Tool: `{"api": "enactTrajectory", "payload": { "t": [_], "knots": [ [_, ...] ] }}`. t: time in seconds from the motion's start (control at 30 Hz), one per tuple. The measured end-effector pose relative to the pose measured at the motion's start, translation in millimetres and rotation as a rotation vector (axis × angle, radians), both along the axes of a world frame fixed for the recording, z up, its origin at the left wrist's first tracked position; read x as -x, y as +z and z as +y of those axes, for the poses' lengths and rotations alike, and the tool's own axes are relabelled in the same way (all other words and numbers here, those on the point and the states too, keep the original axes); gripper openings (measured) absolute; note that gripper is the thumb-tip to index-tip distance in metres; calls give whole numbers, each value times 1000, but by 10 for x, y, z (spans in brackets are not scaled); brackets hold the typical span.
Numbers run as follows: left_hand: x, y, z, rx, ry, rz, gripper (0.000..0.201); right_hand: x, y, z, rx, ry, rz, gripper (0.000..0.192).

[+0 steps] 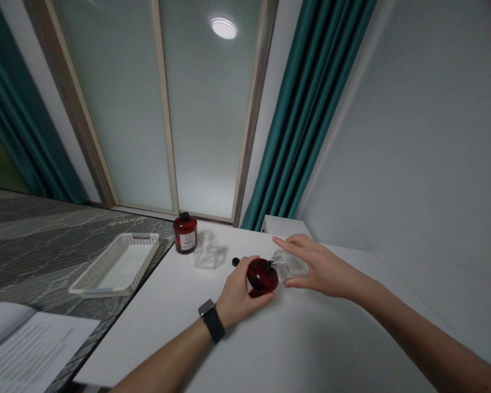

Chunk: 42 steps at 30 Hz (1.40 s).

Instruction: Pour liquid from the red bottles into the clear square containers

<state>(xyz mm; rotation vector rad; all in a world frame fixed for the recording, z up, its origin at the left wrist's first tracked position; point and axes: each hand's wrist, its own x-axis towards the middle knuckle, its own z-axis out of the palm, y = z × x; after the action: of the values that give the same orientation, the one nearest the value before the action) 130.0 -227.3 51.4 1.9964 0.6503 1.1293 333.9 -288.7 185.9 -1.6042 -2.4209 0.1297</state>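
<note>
My left hand grips a dark red bottle, tipped on its side with its neck pointing right. Its mouth meets a clear glass bottle that my right hand holds just above the white table. A small black cap lies on the table just left of the red bottle. Further back stand a second dark red bottle with a black cap and a label, and an empty clear glass bottle beside it. A dark watch sits on my left wrist.
A white plastic basket rests on the dark marbled surface at the left, with open paper sheets nearer me. Teal curtains and a frosted window stand behind the table. A pale wall bounds the right side.
</note>
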Motion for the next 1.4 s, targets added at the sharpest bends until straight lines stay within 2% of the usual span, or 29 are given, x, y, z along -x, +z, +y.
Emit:
{"api": "enactTrajectory", "payload": {
  "t": [0.63, 1.4],
  "knots": [
    [-7, 2, -8, 35, -12, -14, 70, 27, 47, 8, -25, 15, -44, 89],
    [6, 43, -27, 39, -25, -42, 68, -3, 53, 46, -93, 96, -93, 89]
  ]
}}
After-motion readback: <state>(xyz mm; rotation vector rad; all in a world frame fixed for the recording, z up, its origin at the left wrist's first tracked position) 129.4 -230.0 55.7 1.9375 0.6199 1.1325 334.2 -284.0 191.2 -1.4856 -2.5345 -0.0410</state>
